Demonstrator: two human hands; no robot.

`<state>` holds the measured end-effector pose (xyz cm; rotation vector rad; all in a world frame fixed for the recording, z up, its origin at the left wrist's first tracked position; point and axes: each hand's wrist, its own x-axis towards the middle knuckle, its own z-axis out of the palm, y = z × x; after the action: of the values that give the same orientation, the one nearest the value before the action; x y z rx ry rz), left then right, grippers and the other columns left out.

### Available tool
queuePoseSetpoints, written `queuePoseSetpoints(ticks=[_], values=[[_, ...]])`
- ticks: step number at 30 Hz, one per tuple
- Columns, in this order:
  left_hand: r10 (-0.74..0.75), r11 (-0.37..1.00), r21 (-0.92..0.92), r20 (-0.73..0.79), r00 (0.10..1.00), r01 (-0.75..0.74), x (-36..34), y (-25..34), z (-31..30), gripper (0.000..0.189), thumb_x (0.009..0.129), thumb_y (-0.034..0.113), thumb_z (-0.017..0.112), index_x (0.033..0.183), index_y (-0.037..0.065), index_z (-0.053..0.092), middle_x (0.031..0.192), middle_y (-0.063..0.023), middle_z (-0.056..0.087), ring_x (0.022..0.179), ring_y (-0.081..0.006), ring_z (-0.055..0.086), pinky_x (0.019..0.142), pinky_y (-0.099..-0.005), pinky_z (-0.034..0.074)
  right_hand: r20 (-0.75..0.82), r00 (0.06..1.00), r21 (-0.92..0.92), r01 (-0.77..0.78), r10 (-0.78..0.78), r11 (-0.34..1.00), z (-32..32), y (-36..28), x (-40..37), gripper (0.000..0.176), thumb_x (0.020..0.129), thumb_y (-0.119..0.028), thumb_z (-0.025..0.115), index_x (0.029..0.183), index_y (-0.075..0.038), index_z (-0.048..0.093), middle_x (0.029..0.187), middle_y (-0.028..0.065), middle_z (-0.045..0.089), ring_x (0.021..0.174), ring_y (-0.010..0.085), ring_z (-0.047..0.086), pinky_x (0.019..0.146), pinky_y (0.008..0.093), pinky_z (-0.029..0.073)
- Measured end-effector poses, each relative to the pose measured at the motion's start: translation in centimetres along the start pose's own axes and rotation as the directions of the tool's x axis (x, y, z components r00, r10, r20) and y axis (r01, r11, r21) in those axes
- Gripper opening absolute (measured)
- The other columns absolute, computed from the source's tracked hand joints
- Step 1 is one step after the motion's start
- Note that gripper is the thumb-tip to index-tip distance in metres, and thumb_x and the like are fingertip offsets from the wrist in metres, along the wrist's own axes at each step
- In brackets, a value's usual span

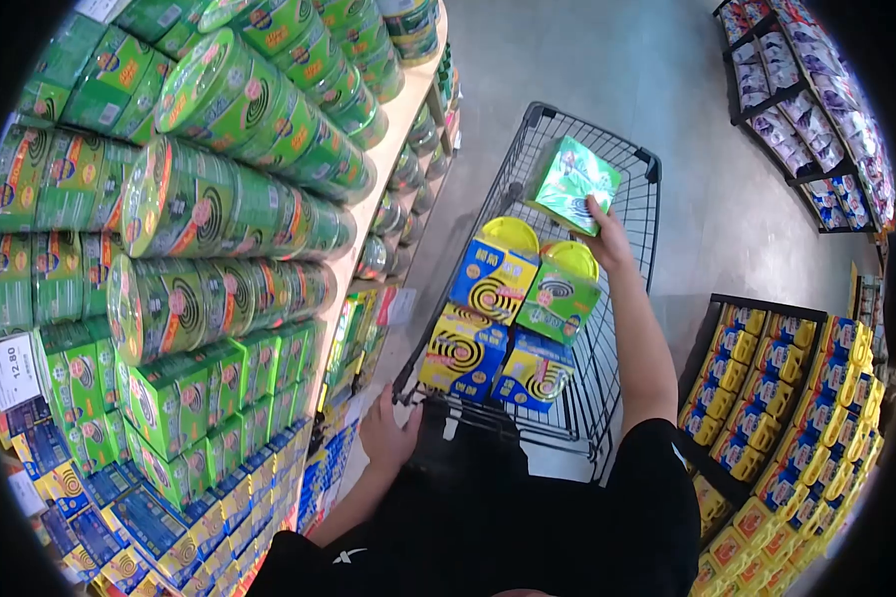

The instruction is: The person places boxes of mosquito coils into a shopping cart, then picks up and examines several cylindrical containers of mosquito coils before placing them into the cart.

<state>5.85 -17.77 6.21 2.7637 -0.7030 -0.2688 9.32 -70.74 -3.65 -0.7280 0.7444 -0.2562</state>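
The right hand is stretched forward to 12 o'clock and grips a green box by its lower corner, holding it tilted above the far end of the cart. The left hand lies at the near left corner of the cart, at 7 o'clock; I cannot tell if its fingers close around the rim.

Inside the cart lie blue boxes with a spiral picture, close together, and two with yellow lids behind them. The floor is smooth and grey.

A shelf fills the side from 8 to 11 o'clock, with round green tins stacked above and small boxes below; a price tag hangs at 9 o'clock. At 4 o'clock stands a low display of yellow boxes. At 1 o'clock is a rack with purple packs.
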Motion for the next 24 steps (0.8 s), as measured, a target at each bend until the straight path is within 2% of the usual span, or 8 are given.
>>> queuePoseSetpoints(ticks=[2, 5, 10, 16, 17, 19, 21, 24], values=[[-0.002, 1.000, -0.029, -0.012, 1.000, 0.002, 0.1, 0.0, 0.1, 0.067, 0.086, 0.039, 0.072, 0.136, 0.000, 0.050, 0.111, -0.0225, 0.065, 0.097, -0.0393, 0.065, 0.080, -0.0455, 0.053, 0.056, 0.998, 0.075, 0.030, -0.034, 0.997, 2.1, -1.2, -3.8, 0.043, 0.101, -0.021, 0.061, 0.136, -0.003, 0.044, 0.126, 0.0102, 0.060, 0.113, 0.0233, 0.061, 0.099, 0.0440, 0.050], [-0.029, 0.997, -0.072, -0.004, 1.000, 0.028, 0.4, 0.3, -0.2, 0.065, 0.086, 0.039, 0.072, 0.134, -0.001, 0.052, 0.111, -0.0221, 0.066, 0.098, -0.0385, 0.066, 0.082, -0.0451, 0.053, 0.047, 0.997, 0.026, 0.052, -0.053, 0.998, 4.2, -1.4, -9.4, 0.040, 0.101, -0.018, 0.060, 0.135, -0.002, 0.045, 0.127, 0.0111, 0.060, 0.114, 0.0229, 0.061, 0.100, 0.0429, 0.050], [-0.002, 0.997, -0.082, -0.066, 0.998, -0.003, 0.6, 0.8, -0.5, 0.062, 0.088, 0.039, 0.070, 0.135, 0.002, 0.052, 0.113, -0.0208, 0.066, 0.099, -0.0379, 0.066, 0.083, -0.0453, 0.053, 0.009, 0.997, -0.135, 0.081, -0.081, 0.987, 8.1, 3.4, -17.0, 0.055, 0.098, -0.024, 0.066, 0.141, -0.002, 0.040, 0.131, 0.0107, 0.057, 0.117, 0.0207, 0.058, 0.100, 0.0351, 0.047], [-0.092, 0.992, -0.079, 0.116, 0.989, 0.101, 0.7, 0.7, -1.0, 0.067, 0.092, 0.045, 0.062, 0.142, 0.003, 0.044, 0.117, -0.0222, 0.064, 0.103, -0.0389, 0.064, 0.088, -0.0487, 0.050, 0.042, 0.990, -0.315, 0.143, -0.136, 0.938, 10.0, 9.8, -17.9, 0.081, 0.095, -0.030, 0.070, 0.153, 0.003, 0.024, 0.144, 0.0169, 0.045, 0.131, 0.0230, 0.045, 0.108, 0.0345, 0.039], [-0.069, 0.993, -0.088, 0.085, 0.994, 0.076, 0.4, 0.4, -0.8, 0.067, 0.092, 0.046, 0.061, 0.142, 0.003, 0.044, 0.117, -0.0222, 0.064, 0.103, -0.0391, 0.063, 0.088, -0.0491, 0.050, 0.037, 0.986, -0.356, 0.168, -0.166, 0.919, 10.1, 10.5, -17.7, 0.085, 0.095, -0.031, 0.070, 0.154, 0.004, 0.021, 0.146, 0.0177, 0.042, 0.132, 0.0234, 0.044, 0.108, 0.0344, 0.039], [-0.022, 0.994, -0.103, 0.018, 1.000, 0.024, 0.4, 0.0, -0.3, 0.068, 0.093, 0.047, 0.060, 0.142, 0.003, 0.043, 0.117, -0.0222, 0.063, 0.102, -0.0394, 0.063, 0.087, -0.0498, 0.049, 0.051, 0.981, -0.355, 0.191, -0.185, 0.915, 10.9, 10.8, -17.9, 0.088, 0.095, -0.030, 0.070, 0.156, 0.004, 0.017, 0.149, 0.0192, 0.038, 0.134, 0.0245, 0.042, 0.109, 0.0347, 0.038], [-0.025, 0.992, -0.122, 0.046, 0.999, 0.031, 0.2, -0.3, -0.3, 0.068, 0.093, 0.048, 0.059, 0.142, 0.004, 0.043, 0.117, -0.0220, 0.063, 0.102, -0.0393, 0.063, 0.086, -0.0499, 0.050, 0.049, 0.977, -0.378, 0.209, -0.206, 0.902, 10.8, 11.8, -17.3, 0.087, 0.096, -0.029, 0.069, 0.157, 0.003, 0.016, 0.151, 0.0200, 0.035, 0.136, 0.0254, 0.040, 0.110, 0.0352, 0.038], [-0.032, 0.991, -0.124, 0.098, 0.995, 0.044, 0.3, -0.2, -0.9, 0.069, 0.093, 0.049, 0.058, 0.142, 0.004, 0.043, 0.116, -0.0223, 0.063, 0.101, -0.0392, 0.063, 0.084, -0.0500, 0.050, -0.053, 0.971, -0.406, 0.191, -0.232, 0.894, 10.8, 13.3, -17.1, 0.083, 0.096, -0.027, 0.068, 0.157, 0.000, 0.018, 0.145, 0.0177, 0.042, 0.131, 0.0249, 0.045, 0.109, 0.0350, 0.039]])
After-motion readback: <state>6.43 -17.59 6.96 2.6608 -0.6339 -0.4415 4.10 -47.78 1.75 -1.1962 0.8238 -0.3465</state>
